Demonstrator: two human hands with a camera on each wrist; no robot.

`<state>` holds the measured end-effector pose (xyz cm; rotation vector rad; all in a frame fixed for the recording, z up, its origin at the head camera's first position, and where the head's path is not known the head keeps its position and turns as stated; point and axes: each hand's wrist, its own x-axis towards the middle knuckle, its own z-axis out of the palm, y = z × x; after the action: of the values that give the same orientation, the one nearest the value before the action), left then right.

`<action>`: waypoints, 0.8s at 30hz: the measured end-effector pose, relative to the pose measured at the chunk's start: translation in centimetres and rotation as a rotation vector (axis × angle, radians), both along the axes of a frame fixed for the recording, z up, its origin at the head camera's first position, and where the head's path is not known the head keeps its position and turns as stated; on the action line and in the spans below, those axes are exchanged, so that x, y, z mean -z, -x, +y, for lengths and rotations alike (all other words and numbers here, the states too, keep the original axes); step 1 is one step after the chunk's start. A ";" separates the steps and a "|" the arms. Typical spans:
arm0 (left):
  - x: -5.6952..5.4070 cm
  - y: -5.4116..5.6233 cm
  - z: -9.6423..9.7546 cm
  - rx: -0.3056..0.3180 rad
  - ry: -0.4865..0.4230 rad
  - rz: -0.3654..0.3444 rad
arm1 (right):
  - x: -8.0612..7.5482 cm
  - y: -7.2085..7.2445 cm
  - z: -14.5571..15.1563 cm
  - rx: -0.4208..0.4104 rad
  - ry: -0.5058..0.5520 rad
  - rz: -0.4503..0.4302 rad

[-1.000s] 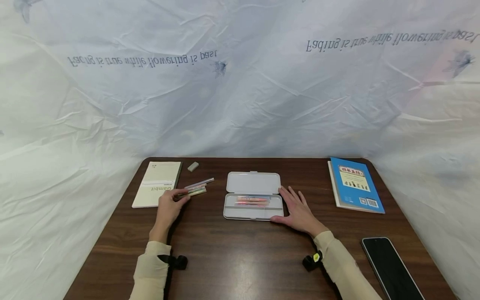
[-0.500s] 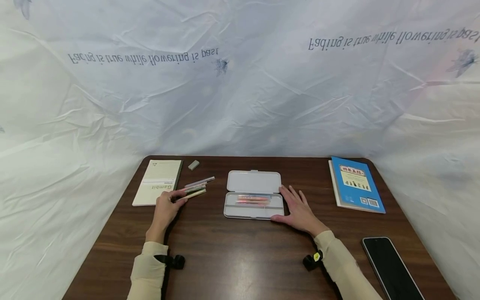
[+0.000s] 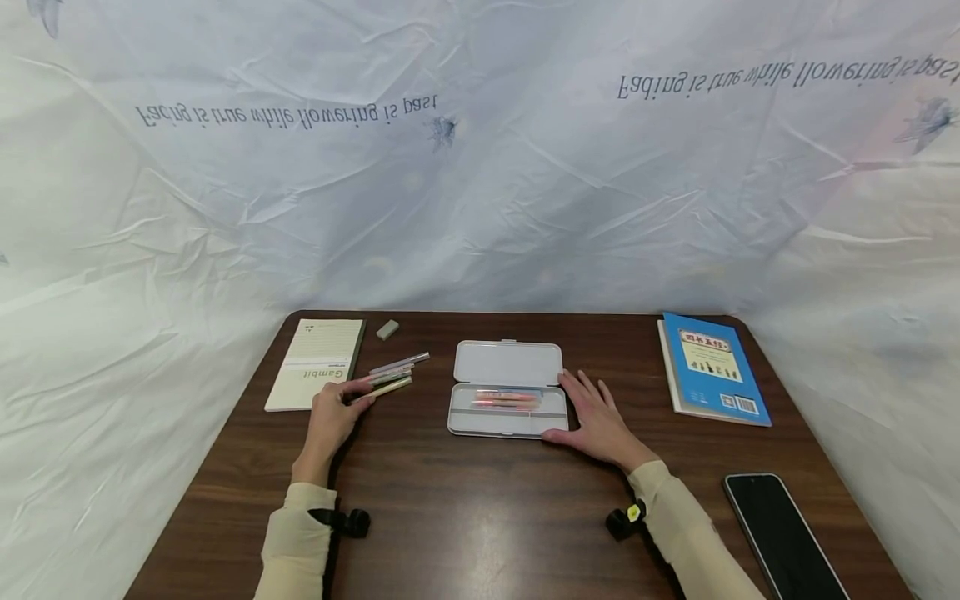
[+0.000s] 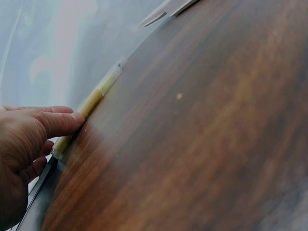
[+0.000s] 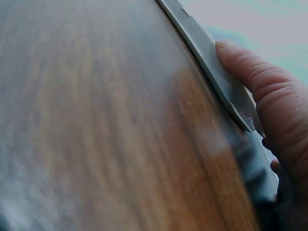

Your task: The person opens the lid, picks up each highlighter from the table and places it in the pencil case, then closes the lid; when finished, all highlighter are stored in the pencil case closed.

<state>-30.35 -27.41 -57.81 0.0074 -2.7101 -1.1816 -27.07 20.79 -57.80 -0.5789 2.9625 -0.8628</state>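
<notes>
In the head view my left hand (image 3: 332, 421) is at the left, beside the notepad. Thumb and fingers pinch a yellow pen (image 4: 94, 99), which points away to the right. Just behind it lie several other pens (image 3: 400, 365), purple and pale-coloured, their near ends partly hidden by the fingers. At the centre, a white pencil case (image 3: 465, 423) lies with its lid (image 3: 507, 364) laid back and orange and blue pens (image 3: 506, 401) inside. My right hand (image 3: 600, 427) rests against the case's right side, fingers extended, the thumb (image 5: 240, 65) at its front corner.
A cream notepad (image 3: 311, 367) lies at the back left, with a grey eraser (image 3: 387, 330) to its right. At the back right is a blue book (image 3: 716, 371), and a black phone (image 3: 783, 533) lies front right. A pale printed sheet (image 3: 480, 192) hangs behind the table.
My left hand has moved slightly left and nearer, and the yellow pen now lies apart from the other pens. The right hand stays against the case. Over the last half second almost nothing moves.
</notes>
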 end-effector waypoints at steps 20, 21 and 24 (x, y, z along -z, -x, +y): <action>-0.8 0.9 4.1 0.087 -0.046 0.111 | 0.2 0.1 0.1 -0.003 0.015 -0.003; -0.9 0.9 4.5 0.099 -0.048 0.116 | 0.1 0.1 0.1 -0.003 0.017 -0.004; -1.1 1.0 5.7 0.138 -0.075 0.129 | 0.1 0.2 0.1 -0.004 0.018 -0.004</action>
<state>-31.35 -21.74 -56.75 -0.2407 -2.5882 -1.2742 -27.23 20.87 -57.95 -0.5830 2.9523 -0.8902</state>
